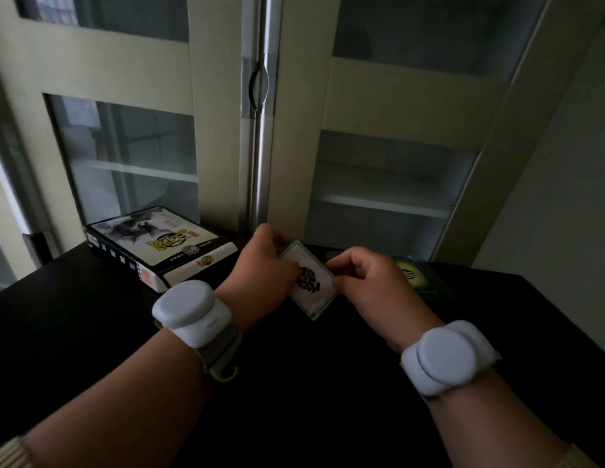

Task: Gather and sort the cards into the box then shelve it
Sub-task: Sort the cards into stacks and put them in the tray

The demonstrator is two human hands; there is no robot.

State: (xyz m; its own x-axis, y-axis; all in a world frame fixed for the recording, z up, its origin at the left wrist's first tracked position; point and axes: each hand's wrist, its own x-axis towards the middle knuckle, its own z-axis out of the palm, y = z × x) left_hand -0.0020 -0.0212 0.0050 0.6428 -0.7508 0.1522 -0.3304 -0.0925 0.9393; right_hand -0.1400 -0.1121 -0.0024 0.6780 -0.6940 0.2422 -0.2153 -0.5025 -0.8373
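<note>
A stack of white-backed cards (311,282) with a dark round emblem is held between both hands just above the black table (91,319). My left hand (264,275) grips the stack's left and far edge. My right hand (372,282) pinches its right edge with curled fingers. The card box (159,248), black and white with an ink painting and gold lettering on its lid, lies shut at the back left of the table. A second pile of cards (416,275) with green-yellow backs lies on the table behind my right hand, partly hidden.
A cream cabinet with glass doors (389,177) stands right behind the table; its doors are closed, with a metal handle (259,86) at the middle and bare shelves visible inside. Both wrists wear white round bands.
</note>
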